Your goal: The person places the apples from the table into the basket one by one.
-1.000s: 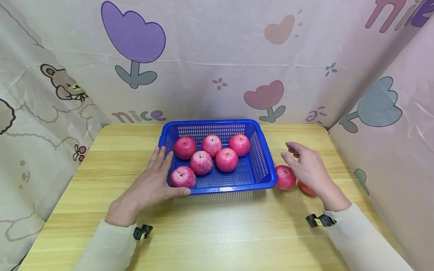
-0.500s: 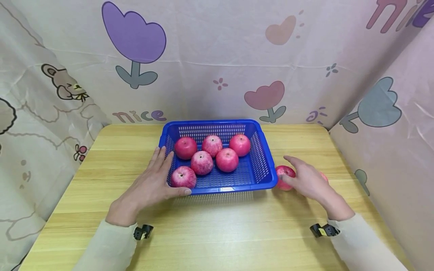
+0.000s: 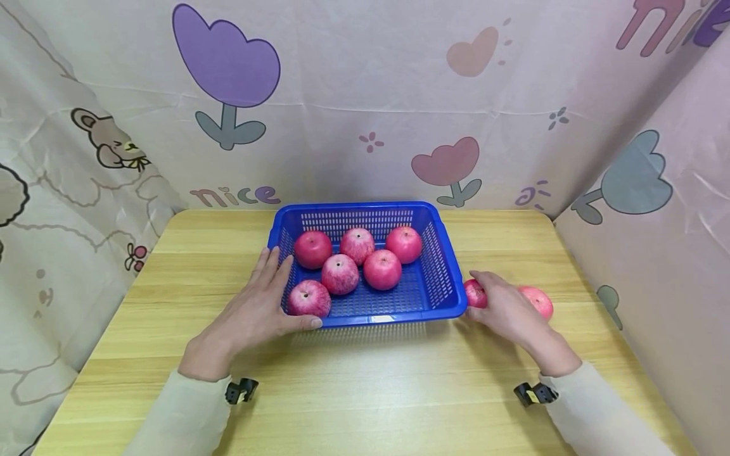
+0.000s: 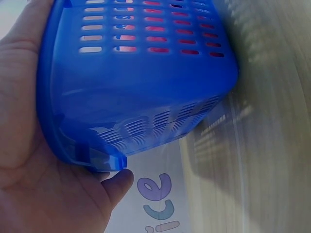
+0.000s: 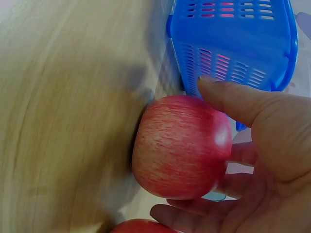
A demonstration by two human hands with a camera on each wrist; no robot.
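A blue plastic basket (image 3: pixel 419 315) with slotted sides stands on the table, several red apples (image 3: pixel 382 270) lying inside. My left hand (image 3: pixel 242 320) rests at its near left corner, fingers straight over the left rim and thumb along the front rim. In the left wrist view, the palm lies against the basket rim (image 4: pixel 44 97). Just right of the basket, my right hand (image 3: pixel 507 311) holds a red apple (image 5: pixel 180 145), thumb on one side and fingers curled round the other. From the head, part of this apple (image 3: pixel 474 293) is hidden by the hand.
Another apple (image 3: pixel 537 302) sits on the table to the right of my right hand, partly covered by it. The light wooden table (image 3: pixel 365 392) ends at a printed curtain (image 3: pixel 342 126) behind and on both sides.
My right hand has come down and in toward the basket, its fingers closing round the nearer apple. The farther apple shows more now. The left hand and basket have stayed put.
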